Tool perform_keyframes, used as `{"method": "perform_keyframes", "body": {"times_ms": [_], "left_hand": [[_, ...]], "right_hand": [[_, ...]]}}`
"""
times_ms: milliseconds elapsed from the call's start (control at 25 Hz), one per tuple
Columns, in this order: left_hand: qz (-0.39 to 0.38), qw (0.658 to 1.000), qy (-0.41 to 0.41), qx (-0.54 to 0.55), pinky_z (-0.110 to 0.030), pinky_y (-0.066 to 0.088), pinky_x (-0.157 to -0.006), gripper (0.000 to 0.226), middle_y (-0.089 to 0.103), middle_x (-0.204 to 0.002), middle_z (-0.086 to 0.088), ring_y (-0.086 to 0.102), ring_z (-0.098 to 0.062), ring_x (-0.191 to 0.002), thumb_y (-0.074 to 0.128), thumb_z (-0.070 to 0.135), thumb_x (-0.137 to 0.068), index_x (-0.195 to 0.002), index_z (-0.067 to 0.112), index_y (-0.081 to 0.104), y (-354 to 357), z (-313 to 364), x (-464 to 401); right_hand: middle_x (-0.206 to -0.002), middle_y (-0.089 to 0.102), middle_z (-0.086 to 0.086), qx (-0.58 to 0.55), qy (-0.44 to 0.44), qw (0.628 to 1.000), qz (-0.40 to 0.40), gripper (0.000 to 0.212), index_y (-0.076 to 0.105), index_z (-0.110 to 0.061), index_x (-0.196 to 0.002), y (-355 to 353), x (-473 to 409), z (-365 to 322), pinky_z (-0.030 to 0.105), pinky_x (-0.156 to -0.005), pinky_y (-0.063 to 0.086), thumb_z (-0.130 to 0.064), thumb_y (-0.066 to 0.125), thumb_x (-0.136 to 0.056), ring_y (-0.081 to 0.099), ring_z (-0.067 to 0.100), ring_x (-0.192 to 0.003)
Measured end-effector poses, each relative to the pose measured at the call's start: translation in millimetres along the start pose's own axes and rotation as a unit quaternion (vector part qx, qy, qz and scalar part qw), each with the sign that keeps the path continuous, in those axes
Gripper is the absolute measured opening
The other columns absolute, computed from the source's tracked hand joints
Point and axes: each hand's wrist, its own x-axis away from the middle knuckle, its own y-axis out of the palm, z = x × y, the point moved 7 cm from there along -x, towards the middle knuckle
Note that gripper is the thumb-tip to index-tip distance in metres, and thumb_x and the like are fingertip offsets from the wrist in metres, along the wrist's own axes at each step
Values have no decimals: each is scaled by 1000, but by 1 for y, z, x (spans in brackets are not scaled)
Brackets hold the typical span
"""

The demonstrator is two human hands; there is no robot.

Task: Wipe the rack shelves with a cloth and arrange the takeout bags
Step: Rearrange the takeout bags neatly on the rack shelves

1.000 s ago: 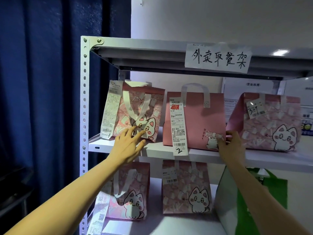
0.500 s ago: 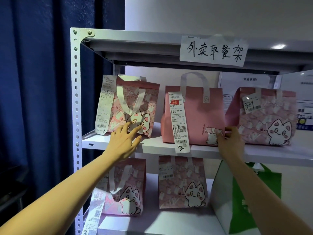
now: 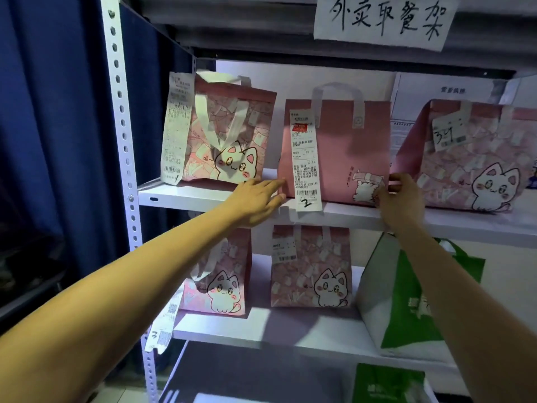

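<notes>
Three pink takeout bags stand on the upper shelf (image 3: 203, 194) of a white metal rack. The plain pink middle bag (image 3: 345, 152) carries a long receipt marked 2. My left hand (image 3: 255, 199) reaches with straight fingers to that bag's lower left corner. My right hand (image 3: 399, 196) pinches its lower right corner. The left cat-print bag (image 3: 229, 132) has a receipt hanging at its side. The right cat-print bag (image 3: 476, 158) bears a tag. No cloth is in view.
The lower shelf (image 3: 261, 330) holds two more cat-print bags (image 3: 311, 269) and a white-and-green bag (image 3: 412, 295). Another green bag (image 3: 386, 385) sits below. A handwritten paper sign (image 3: 383, 21) hangs on the top shelf. A blue curtain (image 3: 52, 141) hangs to the left.
My left hand has moved right, from the left cat-print bag to the middle bag's left corner. My right hand stays at its right corner. The view has moved closer and lower.
</notes>
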Motion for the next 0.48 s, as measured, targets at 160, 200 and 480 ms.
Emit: {"method": "perform_keyframes", "body": {"times_ms": [160,200,480], "left_hand": [[-3,1000,4,27,-44,26,-115,55,37,-159,-7,35,-33,-143,27,44,-107,-156,20,29,-2,6,9],[-3,999,3,35,-44,26,-116,54,37,-159,-7,34,-32,-143,28,43,-107,-155,20,29,-4,7,13],[49,993,11,109,-39,42,-102,40,54,-143,-8,56,-25,-118,44,32,-104,-140,15,51,-30,12,63]], "right_hand": [[-102,62,-10,-14,2,1000,6,27,59,-23,-123,-7,7,5,31,-81,48,-24,61,-96,60,14,-88],[-102,61,-10,-17,7,1000,17,28,59,-23,-123,-10,11,5,29,-82,46,-23,62,-96,59,13,-89],[-103,63,-11,-63,-21,996,65,26,66,-23,-116,-16,54,-24,2,-74,40,-16,59,-92,59,-9,-85]]}}
